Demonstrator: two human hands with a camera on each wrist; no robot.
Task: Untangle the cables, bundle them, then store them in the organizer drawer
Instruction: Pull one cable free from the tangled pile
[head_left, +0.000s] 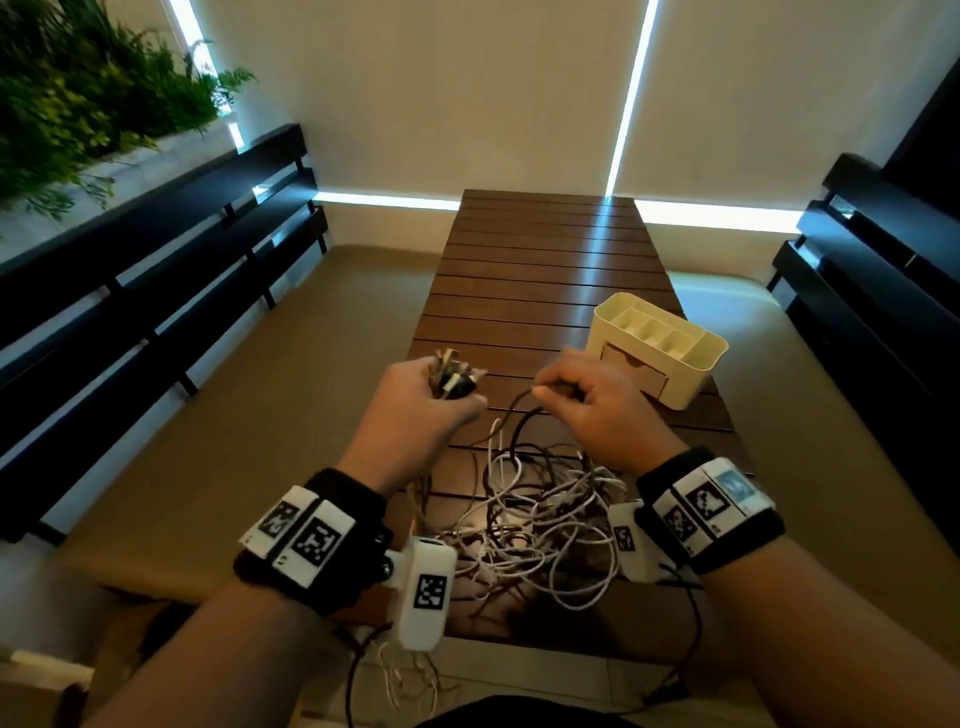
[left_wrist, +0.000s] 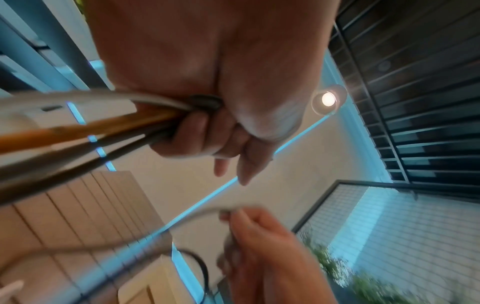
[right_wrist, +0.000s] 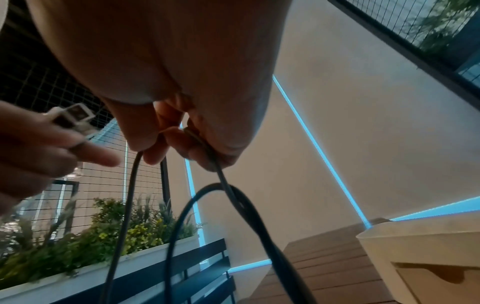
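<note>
Untangling stage. The left hand (head_left: 415, 410) is closed round a clutch of cable plugs (head_left: 448, 378), held above the table (head_left: 545, 270). The right hand (head_left: 597, 400), just beside it, pinches one dark cable (right_wrist: 221, 181) between curled fingers (right_wrist: 161, 150); the strand hangs down and toward the person into the tangled cables (head_left: 545, 514) lying below both wrists. The organizer (head_left: 657, 348), drawer closed, stands beyond the right hand, the nearer one.
</note>
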